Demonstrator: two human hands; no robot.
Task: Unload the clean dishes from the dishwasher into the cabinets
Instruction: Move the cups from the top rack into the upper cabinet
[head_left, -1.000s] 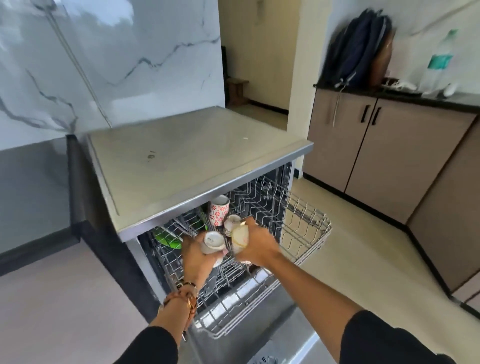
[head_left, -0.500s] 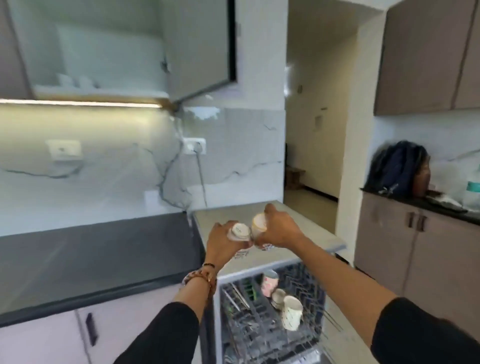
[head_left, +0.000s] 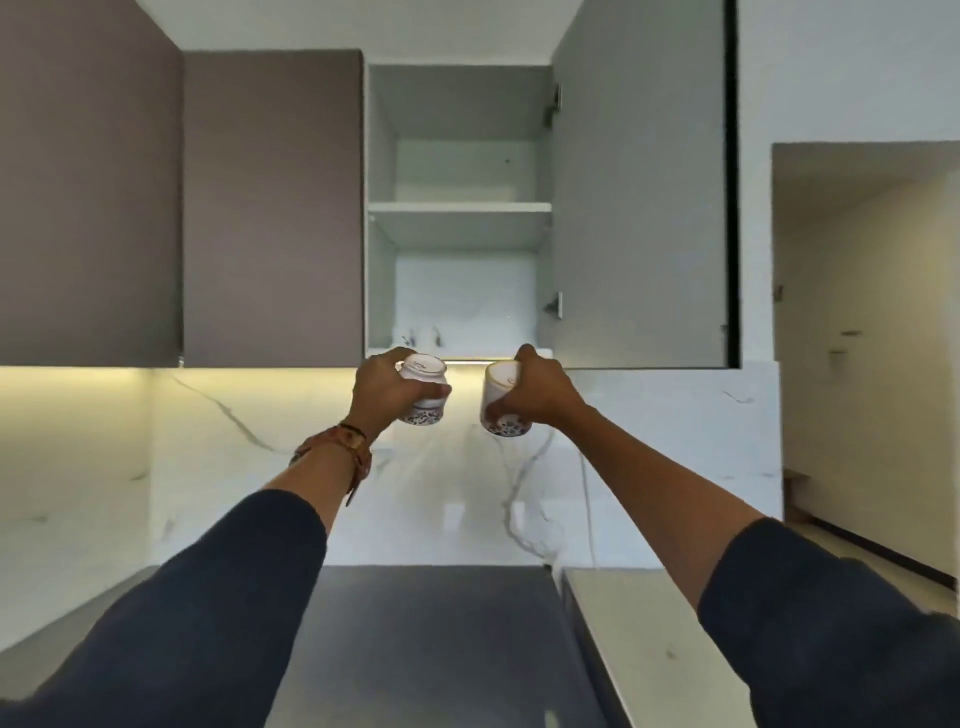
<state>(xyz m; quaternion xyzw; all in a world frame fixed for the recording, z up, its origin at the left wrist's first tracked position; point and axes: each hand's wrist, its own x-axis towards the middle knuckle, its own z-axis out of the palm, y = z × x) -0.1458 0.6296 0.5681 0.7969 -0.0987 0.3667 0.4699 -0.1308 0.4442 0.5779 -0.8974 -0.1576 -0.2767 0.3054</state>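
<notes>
Left hand (head_left: 384, 387) closed around small white ceramic cup with dark patterned band (head_left: 423, 391), base tipped toward camera. Right hand (head_left: 535, 395) closed around second white patterned cup (head_left: 503, 399), held alike. Cups apart, raised just below open wall cabinet (head_left: 460, 208), grey door (head_left: 641, 197) swung right. Two white cups (head_left: 423, 336) on lower shelf. Marble backsplash (head_left: 441, 467) behind, dark countertop (head_left: 436, 639) below.
</notes>
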